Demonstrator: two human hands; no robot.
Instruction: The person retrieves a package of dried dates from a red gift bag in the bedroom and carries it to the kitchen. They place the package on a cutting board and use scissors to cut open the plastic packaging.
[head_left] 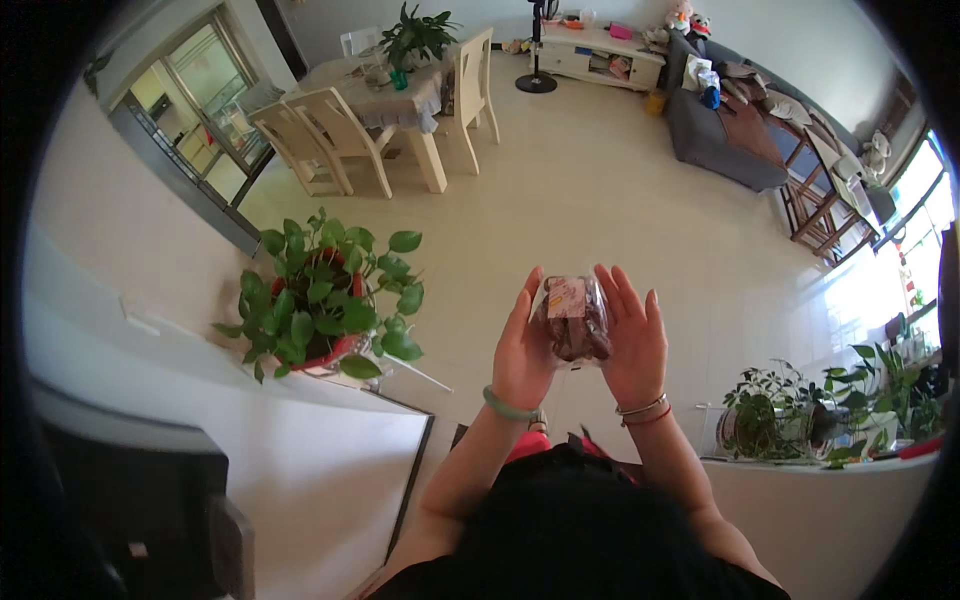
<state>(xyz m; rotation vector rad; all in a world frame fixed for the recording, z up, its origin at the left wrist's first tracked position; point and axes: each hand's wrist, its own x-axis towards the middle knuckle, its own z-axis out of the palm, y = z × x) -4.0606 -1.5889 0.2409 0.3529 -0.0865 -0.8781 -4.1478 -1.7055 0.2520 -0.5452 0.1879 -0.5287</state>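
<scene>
"Biggest things first?"
"Grey sofa (700, 145), far right; dining table (395, 104), far left; leafy potted plant (320, 292), nearer on the left."
"The hands?"
"Left hand (523, 345) and right hand (636, 348), palms showing, fingers extended, unclamped: the left's look together, the right's slightly apart."
"And between them?"
"A clear package (590, 338) of dark reddish pieces, touching both, its pale pink label (567, 297) uppermost."
</scene>
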